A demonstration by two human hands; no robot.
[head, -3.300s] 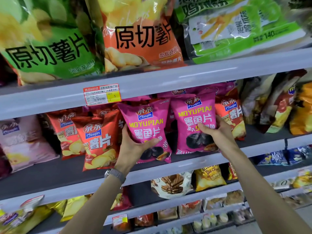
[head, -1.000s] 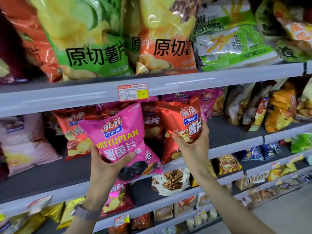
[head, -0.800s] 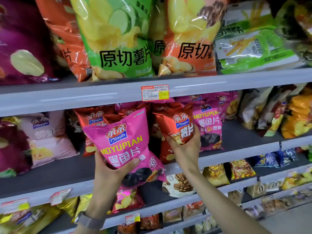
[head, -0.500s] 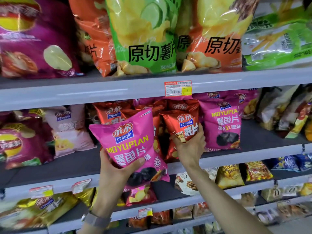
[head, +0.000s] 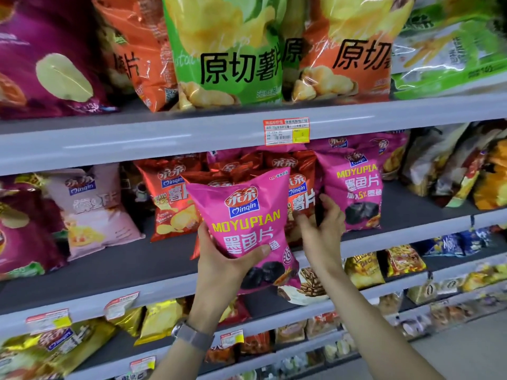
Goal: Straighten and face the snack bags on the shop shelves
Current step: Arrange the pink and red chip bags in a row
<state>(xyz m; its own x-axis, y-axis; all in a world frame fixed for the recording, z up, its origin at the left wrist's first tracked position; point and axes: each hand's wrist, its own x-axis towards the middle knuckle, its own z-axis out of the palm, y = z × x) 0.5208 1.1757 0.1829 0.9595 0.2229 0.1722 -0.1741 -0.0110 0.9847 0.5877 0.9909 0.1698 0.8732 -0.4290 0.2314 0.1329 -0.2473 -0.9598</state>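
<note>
My left hand (head: 219,263) grips a pink Moyupian snack bag (head: 247,223) by its lower left, thumb across the front, holding it off the shelf in front of the middle shelf (head: 109,267). My right hand (head: 322,227) holds the lower edge of a red potato chip bag (head: 300,198) standing just behind and to the right. Another pink Moyupian bag (head: 354,187) stands upright on the shelf right of my right hand. More red chip bags (head: 172,198) stand to the left.
A pale pink bag (head: 93,212) and purple bags (head: 24,234) fill the shelf's left side. Big green (head: 225,50) and orange (head: 348,50) chip bags sit on the shelf above, with a price tag (head: 286,131) on its edge. Lower shelves hold small yellow and mixed packs.
My view has shifted left and closer. The pink bag in my left hand has risen and moved right in front of the red bags. My right hand has kept hold of the red bag.
</note>
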